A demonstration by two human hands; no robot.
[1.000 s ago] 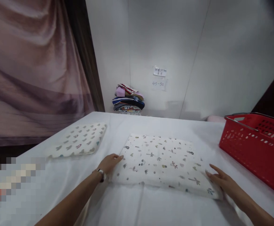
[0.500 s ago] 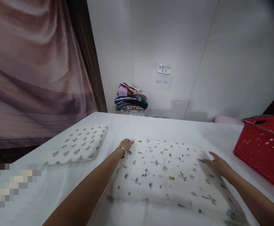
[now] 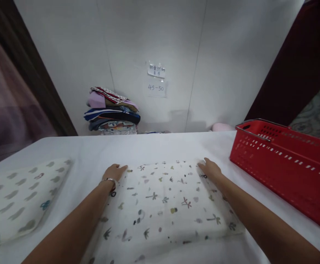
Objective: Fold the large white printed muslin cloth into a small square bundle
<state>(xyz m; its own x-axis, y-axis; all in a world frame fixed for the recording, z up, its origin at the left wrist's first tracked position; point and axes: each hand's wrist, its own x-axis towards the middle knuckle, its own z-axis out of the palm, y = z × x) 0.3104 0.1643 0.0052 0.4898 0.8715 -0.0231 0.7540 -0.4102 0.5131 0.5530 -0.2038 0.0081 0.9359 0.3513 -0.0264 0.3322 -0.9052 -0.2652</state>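
Observation:
A white cloth with small printed trees, leaves and dots lies spread on the white table in front of me. At its far left corner my left hand, with a bracelet at the wrist, closes on the edge, thumb toward the cloth. My right hand grips the far right corner; some of its fingers are hidden. The cloth's near edge looks blurred. To the left lies a second, folded white cloth with grey-green heart-like shapes, apart from both hands.
On the right stands a red plastic basket with holes and a metal handle. Behind the table's far edge is a stack of folded fabrics. Paper notes are stuck to the wall. A curtain hangs at the left.
The view has turned right, so the table's things sit farther left. My right hand now reaches the cloth's far right corner, and the cloth's right side lies straighter.

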